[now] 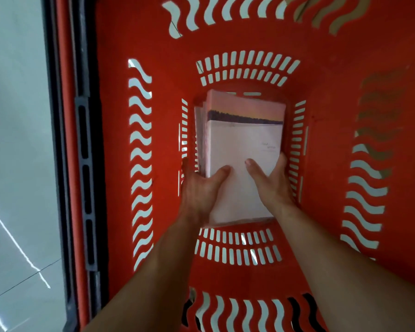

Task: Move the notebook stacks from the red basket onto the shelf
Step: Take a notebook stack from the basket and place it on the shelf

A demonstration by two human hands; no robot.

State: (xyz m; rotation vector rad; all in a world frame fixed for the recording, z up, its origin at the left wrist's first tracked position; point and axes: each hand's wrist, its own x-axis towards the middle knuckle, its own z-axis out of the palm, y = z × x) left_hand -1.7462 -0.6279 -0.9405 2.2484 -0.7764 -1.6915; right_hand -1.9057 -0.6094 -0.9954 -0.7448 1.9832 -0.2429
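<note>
A stack of notebooks (242, 137) wrapped in clear plastic lies at the bottom of the red basket (326, 144). Its top cover is white with a pink and dark band at the far end. More notebooks stand on edge along its left side. My left hand (199, 188) grips the stack's near left edge, thumb on the cover and fingers hidden down the side. Gripping the near right edge is my right hand (271, 180), thumb on top, fingers hidden below. No shelf is in view.
The basket's slotted red walls close in tightly around the stack on all sides. A black handle (82, 164) runs along the basket's left rim. Pale tiled floor (15, 140) lies to the left. Brown cardboard shows through the slots at the upper right.
</note>
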